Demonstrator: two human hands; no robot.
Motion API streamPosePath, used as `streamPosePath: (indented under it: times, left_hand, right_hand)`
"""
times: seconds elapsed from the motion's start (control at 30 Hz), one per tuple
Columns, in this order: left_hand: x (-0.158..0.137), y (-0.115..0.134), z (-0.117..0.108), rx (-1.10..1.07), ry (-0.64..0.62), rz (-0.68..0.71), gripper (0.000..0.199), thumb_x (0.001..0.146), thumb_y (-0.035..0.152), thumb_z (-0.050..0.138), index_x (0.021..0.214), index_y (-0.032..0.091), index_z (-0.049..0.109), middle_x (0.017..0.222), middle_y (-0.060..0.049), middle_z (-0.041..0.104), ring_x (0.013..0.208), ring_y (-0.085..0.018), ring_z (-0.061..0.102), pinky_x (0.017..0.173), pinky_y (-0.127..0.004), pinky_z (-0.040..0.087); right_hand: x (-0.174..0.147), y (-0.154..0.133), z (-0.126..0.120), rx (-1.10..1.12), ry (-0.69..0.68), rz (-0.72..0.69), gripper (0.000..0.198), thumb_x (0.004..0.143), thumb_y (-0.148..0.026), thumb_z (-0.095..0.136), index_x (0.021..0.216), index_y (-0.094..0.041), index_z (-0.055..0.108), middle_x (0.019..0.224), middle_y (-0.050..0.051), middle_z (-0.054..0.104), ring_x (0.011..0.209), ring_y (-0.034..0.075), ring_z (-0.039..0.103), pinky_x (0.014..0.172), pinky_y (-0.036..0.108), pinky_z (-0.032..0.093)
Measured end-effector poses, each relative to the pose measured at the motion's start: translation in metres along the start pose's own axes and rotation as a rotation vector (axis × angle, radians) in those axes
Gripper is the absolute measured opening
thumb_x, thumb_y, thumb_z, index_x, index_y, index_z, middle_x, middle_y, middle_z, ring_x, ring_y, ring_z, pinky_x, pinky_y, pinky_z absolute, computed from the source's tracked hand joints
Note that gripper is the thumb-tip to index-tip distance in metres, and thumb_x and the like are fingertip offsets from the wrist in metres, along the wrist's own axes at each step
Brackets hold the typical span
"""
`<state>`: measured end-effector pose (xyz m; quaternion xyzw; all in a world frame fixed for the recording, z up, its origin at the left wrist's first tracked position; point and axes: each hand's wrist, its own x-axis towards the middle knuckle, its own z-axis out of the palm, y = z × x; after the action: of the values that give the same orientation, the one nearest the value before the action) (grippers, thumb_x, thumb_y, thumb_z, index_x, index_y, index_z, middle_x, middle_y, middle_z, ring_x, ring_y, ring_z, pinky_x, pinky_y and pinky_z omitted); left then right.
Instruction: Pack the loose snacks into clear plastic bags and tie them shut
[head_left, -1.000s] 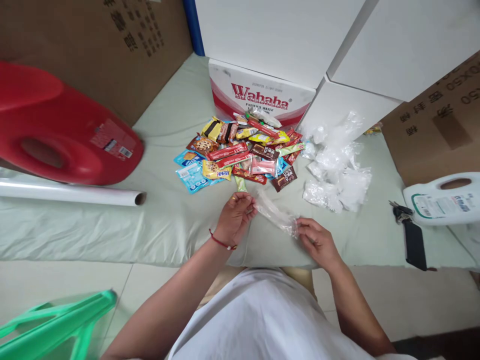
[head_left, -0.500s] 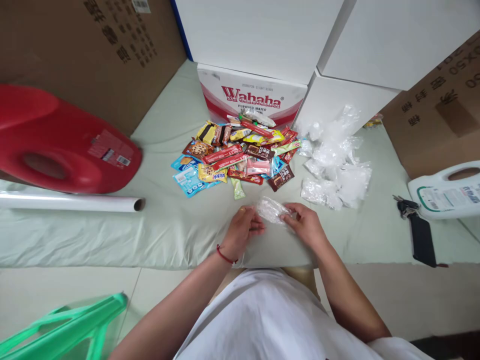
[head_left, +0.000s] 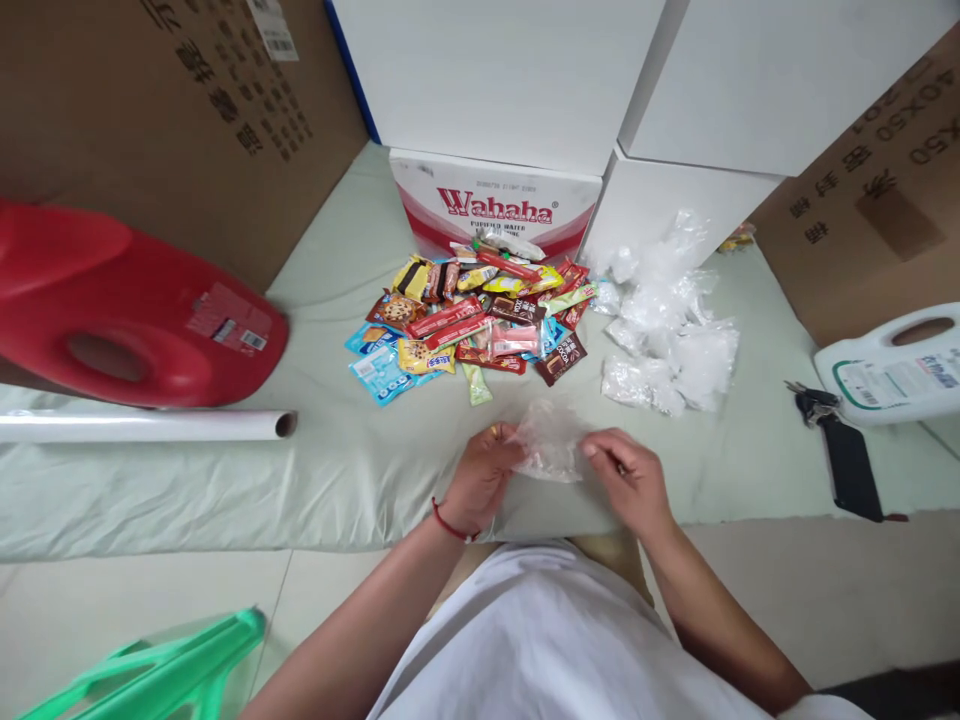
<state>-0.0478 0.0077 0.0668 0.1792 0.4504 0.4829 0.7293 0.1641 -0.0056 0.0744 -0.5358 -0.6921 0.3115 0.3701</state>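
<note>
L hand [head_left: 481,476] pinches clear plastic bag [head_left: 551,445]; R hand [head_left: 634,482] half-curled, fingertips by bag's R edge (can't tell if gripping).

the single head camera looks forward and down from above the shirt [head_left: 547,640] at bottom center, near the left hand [head_left: 481,478] and right hand [head_left: 634,482] mid-frame.

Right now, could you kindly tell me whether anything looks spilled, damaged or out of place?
Nothing looks spilled or damaged. The flat black object beside the keys looks out of place: its near end lies by the front edge of the green cloth, where it could perhaps be knocked off.
</note>
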Motion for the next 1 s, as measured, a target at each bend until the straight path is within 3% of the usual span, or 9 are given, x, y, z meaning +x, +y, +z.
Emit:
streamPosePath:
  times: [0.13, 0.3, 0.47, 0.57, 0.67, 0.77, 0.87, 0.93, 1.0]
  left_hand:
    - [-0.005, 0.002, 0.001, -0.011, -0.094, -0.087, 0.036, 0.057, 0.027, 0.092, 0.073, 0.018, 0.061, 0.08, -0.003, 0.073, 0.075, -0.018, 0.066, 0.075, -0.03, 0.05]
    - [-0.002, 0.004, 0.001, 0.091, -0.124, -0.09, 0.037, 0.065, 0.043, 0.09, 0.084, 0.016, 0.073, 0.083, -0.006, 0.074, 0.077, -0.021, 0.067, 0.08, -0.034, 0.053]
    - [0.002, 0.006, -0.015, 0.489, 0.217, 0.23, 0.03, 0.066, 0.041, 0.088, 0.082, 0.02, 0.074, 0.074, 0.0, 0.066, 0.072, -0.016, 0.056, 0.07, -0.027, 0.044]
    - [-0.003, 0.009, -0.02, 0.607, 0.323, 0.402, 0.038, 0.086, 0.055, 0.071, 0.068, 0.022, 0.066, 0.059, 0.003, 0.05, 0.06, -0.014, 0.041, 0.06, -0.028, 0.033]
    - [-0.01, 0.009, -0.012, 0.549, 0.111, 0.293, 0.063, 0.091, 0.071, 0.058, 0.053, 0.022, 0.049, 0.051, 0.003, 0.035, 0.053, -0.012, 0.029, 0.054, -0.03, 0.024]
    - [-0.015, 0.009, 0.002, 0.43, 0.098, 0.182, 0.067, 0.08, 0.073, 0.072, 0.053, 0.022, 0.038, 0.05, 0.006, 0.028, 0.051, -0.01, 0.022, 0.052, -0.03, 0.019]
    - [-0.021, 0.019, 0.012, 0.172, 0.134, 0.181, 0.046, 0.071, 0.055, 0.087, 0.071, 0.021, 0.057, 0.061, 0.004, 0.051, 0.058, -0.01, 0.041, 0.055, -0.025, 0.032]
    - [-0.028, 0.03, 0.013, -0.049, 0.044, 0.115, 0.042, 0.072, 0.054, 0.086, 0.094, 0.023, 0.067, 0.09, -0.002, 0.07, 0.078, -0.015, 0.059, 0.066, -0.026, 0.045]
    - [-0.034, 0.041, 0.012, -0.214, -0.069, 0.028, 0.05, 0.082, 0.067, 0.071, 0.111, 0.026, 0.069, 0.12, -0.008, 0.071, 0.102, -0.023, 0.065, 0.079, -0.034, 0.053]
  right_hand:
    - [0.026, 0.014, -0.016, 0.041, 0.06, 0.08, 0.05, 0.088, -0.052, 0.076, 0.131, -0.026, 0.068, 0.127, 0.01, 0.07, 0.107, 0.023, 0.065, 0.09, 0.038, 0.056]
    - [0.04, 0.023, -0.003, 0.294, -0.025, 0.203, 0.036, 0.088, -0.056, 0.074, 0.094, -0.021, 0.076, 0.083, 0.003, 0.07, 0.072, 0.016, 0.061, 0.066, 0.027, 0.049]
    - [0.04, 0.027, 0.005, 0.369, 0.001, 0.354, 0.042, 0.08, -0.061, 0.078, 0.083, -0.019, 0.073, 0.068, -0.001, 0.061, 0.059, 0.012, 0.047, 0.054, 0.024, 0.037]
    - [0.038, 0.024, 0.005, 0.353, 0.022, 0.344, 0.039, 0.082, -0.058, 0.077, 0.083, -0.019, 0.074, 0.068, -0.001, 0.06, 0.059, 0.012, 0.047, 0.054, 0.024, 0.037]
    - [0.035, 0.013, 0.005, 0.231, 0.073, 0.222, 0.032, 0.088, -0.052, 0.073, 0.085, -0.02, 0.076, 0.073, 0.001, 0.064, 0.062, 0.013, 0.049, 0.057, 0.026, 0.041]
    - [0.03, 0.0, 0.004, 0.075, 0.129, 0.09, 0.023, 0.094, -0.043, 0.069, 0.087, -0.022, 0.077, 0.075, 0.001, 0.064, 0.063, 0.014, 0.051, 0.059, 0.027, 0.044]
    - [0.028, -0.007, -0.001, -0.061, 0.201, 0.047, 0.021, 0.097, -0.039, 0.066, 0.087, -0.022, 0.075, 0.072, 0.0, 0.061, 0.061, 0.014, 0.052, 0.057, 0.027, 0.045]
    - [0.027, -0.008, -0.006, -0.152, 0.251, 0.034, 0.021, 0.097, -0.038, 0.065, 0.086, -0.022, 0.074, 0.069, -0.001, 0.06, 0.058, 0.014, 0.052, 0.057, 0.028, 0.045]
    - [0.026, -0.01, -0.01, -0.229, 0.289, 0.01, 0.019, 0.097, -0.036, 0.065, 0.086, -0.023, 0.073, 0.068, -0.001, 0.06, 0.056, 0.014, 0.053, 0.056, 0.028, 0.044]
